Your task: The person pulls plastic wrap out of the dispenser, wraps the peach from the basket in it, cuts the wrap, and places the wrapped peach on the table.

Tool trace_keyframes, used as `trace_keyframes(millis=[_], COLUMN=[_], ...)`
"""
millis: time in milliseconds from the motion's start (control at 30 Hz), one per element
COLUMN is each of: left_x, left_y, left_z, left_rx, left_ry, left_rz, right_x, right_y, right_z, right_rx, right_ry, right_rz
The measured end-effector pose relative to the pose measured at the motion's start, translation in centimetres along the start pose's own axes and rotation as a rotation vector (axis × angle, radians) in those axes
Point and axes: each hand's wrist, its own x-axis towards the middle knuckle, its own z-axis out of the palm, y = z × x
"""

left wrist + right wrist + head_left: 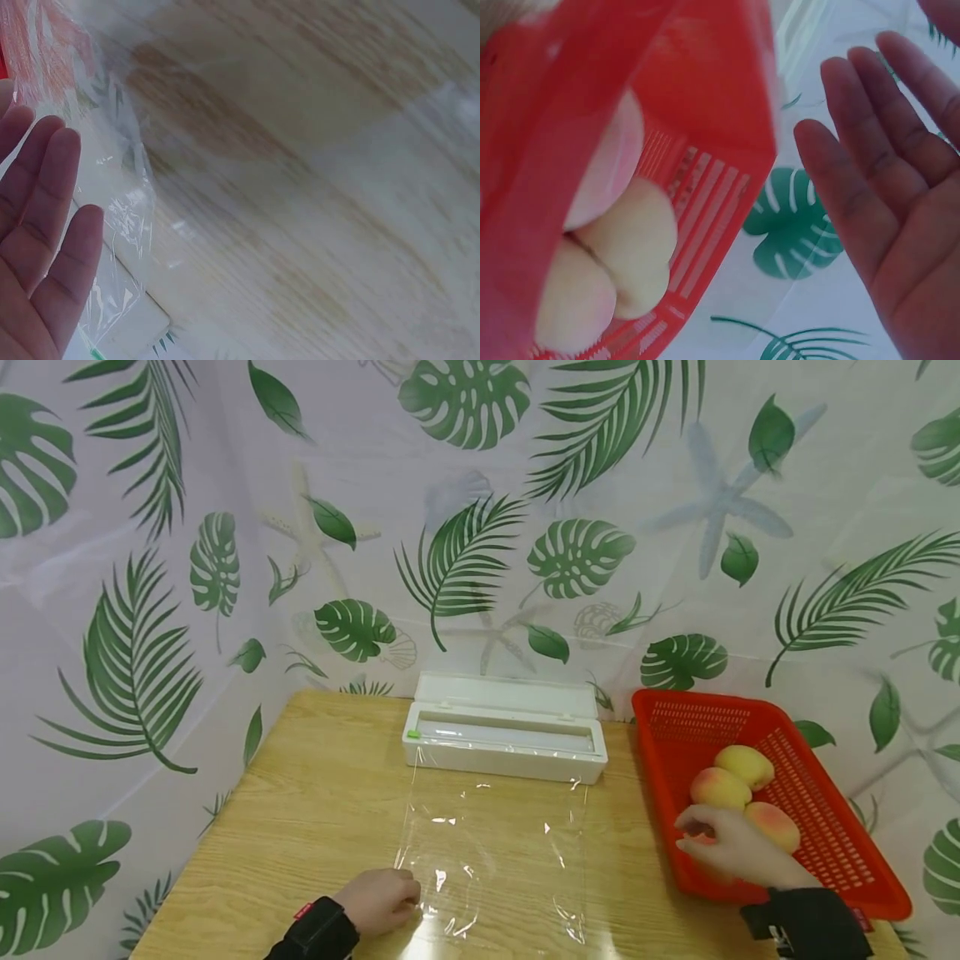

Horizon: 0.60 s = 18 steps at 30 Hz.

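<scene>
Head view, left fingers point(405, 893) perhaps touching film point(491, 852) edge, basket point(670, 743) apart

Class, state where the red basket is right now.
In the head view, the basket stands at the right side of the table, just right of the white box, with the right hand over it.

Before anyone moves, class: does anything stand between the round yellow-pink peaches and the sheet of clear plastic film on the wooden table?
Yes: the red plastic basket's raised left wall stands between the peaches and the film. In the head view, the bare right hand also covers part of the nearer peaches.
</scene>
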Motion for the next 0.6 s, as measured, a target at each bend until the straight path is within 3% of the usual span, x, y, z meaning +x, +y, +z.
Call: trace_keyframes(millis=[233, 600], left_x=[0.0, -0.2], left_y=[0.2, 0.0], left_z=[-0.1, 0.5], left_rx=[-0.002, 0.003], left_ry=[0.017, 0.054], left_rz=[0.015, 0.033], right_x=[0.1, 1.0], right_y=[1.0, 4.1], right_z=[-1.2, -0.9], right_rx=[-0.087, -0.132], right_ry=[-0.060, -0.252], right_rz=[0.095, 0.113])
